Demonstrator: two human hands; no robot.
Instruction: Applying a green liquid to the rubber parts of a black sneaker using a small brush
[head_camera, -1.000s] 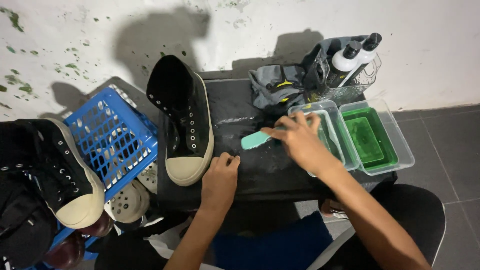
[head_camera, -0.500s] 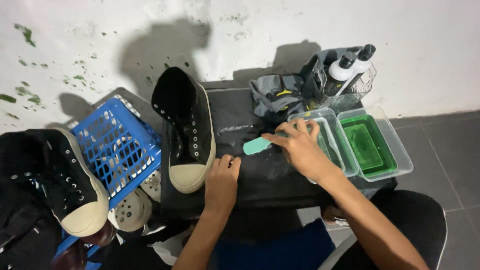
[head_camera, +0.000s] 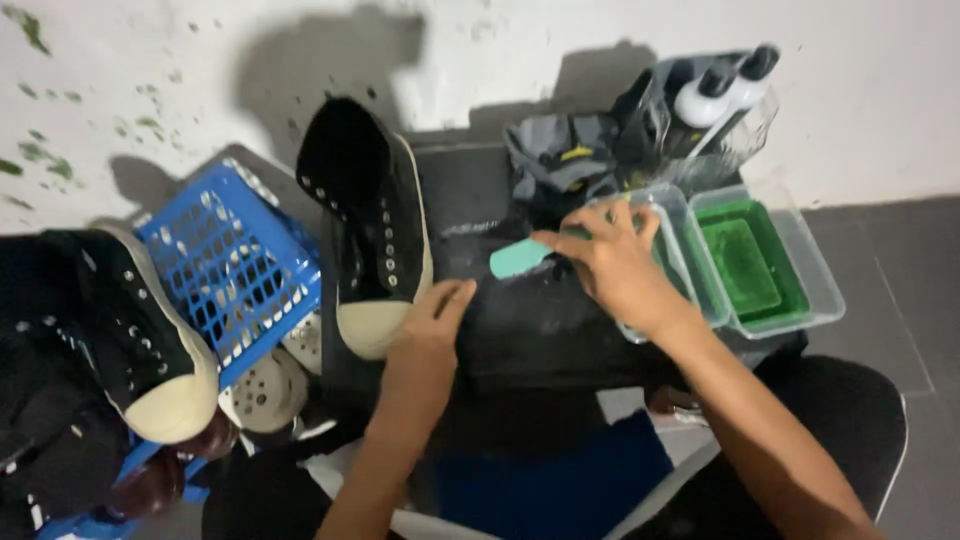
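Teal brush (head_camera: 520, 258) clamped in right hand (head_camera: 612, 268) fingers; left hand (head_camera: 432, 325) fingers together, flat on desk (head_camera: 520, 330), touching black shoe (head_camera: 375, 235).

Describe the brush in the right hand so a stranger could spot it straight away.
Start at the black table against the white wall. Between the black shoe and the clear tubs, the right hand holds the brush. Its pale teal handle is the only thing of that colour there.
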